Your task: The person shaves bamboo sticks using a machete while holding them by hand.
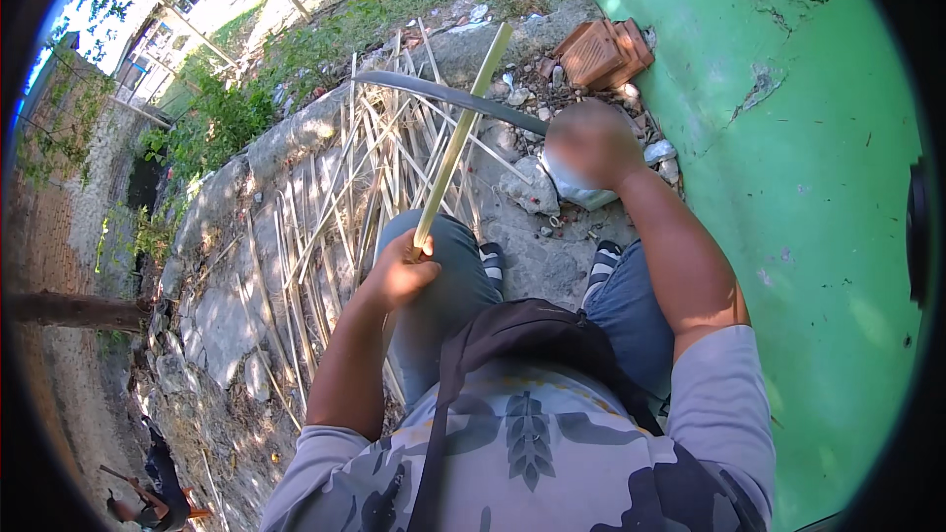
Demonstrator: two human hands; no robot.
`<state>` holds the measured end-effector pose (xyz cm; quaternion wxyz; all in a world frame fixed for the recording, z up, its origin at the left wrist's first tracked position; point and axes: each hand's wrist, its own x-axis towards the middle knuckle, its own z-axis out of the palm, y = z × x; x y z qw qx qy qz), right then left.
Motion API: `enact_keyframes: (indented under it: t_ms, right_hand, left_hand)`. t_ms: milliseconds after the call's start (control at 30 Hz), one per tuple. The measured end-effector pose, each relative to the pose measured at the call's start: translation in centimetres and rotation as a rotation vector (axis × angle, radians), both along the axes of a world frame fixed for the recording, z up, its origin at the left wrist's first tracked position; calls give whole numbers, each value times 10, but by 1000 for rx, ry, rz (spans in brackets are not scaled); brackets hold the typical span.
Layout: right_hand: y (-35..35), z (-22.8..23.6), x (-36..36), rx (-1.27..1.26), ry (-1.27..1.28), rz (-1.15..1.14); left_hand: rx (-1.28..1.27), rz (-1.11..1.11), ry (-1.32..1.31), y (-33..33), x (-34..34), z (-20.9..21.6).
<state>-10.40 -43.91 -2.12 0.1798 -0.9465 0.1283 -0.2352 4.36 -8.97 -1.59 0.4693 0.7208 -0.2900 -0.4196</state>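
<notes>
Sits or squats low beside a green wall (749,187) filling three o'clock, with rough grey stone ground (212,325) spreading out toward eight o'clock. Faces a loose heap of pale strips (386,163) at ten to eleven o'clock, criss-crossed near the top and lying more nearly side by side toward nine o'clock. Has reddish clay blocks (596,54) piled at one o'clock, close to the foot of the wall, and a whitish plastic-looking bundle (581,189) at two. Extends a long dark blade (419,89), slightly curved, from two o'clock, with the tip toward ten. Holds up one pale green strip (457,146) in front of the heap, with the upper end at twelve o'clock. Wraps the left grip (401,278) around the strip's lower end, at eight o'clock. Has the right grip (599,148) at two o'clock closed on the base of the blade, judging by the line of forearm and steel, despite blurred fingers. Crosses blade and strip near twelve o'clock; cannot tell whether touching or merely overlapping. Looks, from that crosswise pairing, like trimming or shaving this one strip, probably partway through. Calls next, most likely, for laying the edge on the strip at a shallow angle and stroking toward the free upper end, away from the left grip.
</notes>
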Motion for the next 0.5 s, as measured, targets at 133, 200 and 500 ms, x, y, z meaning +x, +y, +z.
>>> enact_keyframes:
  t_ms: [133,200,500]
  right_hand:
    - [16,1,5,-10,30,68]
    - [30,10,6,-118,-5,200]
    - [-4,-3,-1,-9,-39,-65]
  left_hand:
    - [37,49,63,-1,-2,-1]
    - [13,72,43,4,-7,1]
    - [103,-4,-250,-10,-15,5]
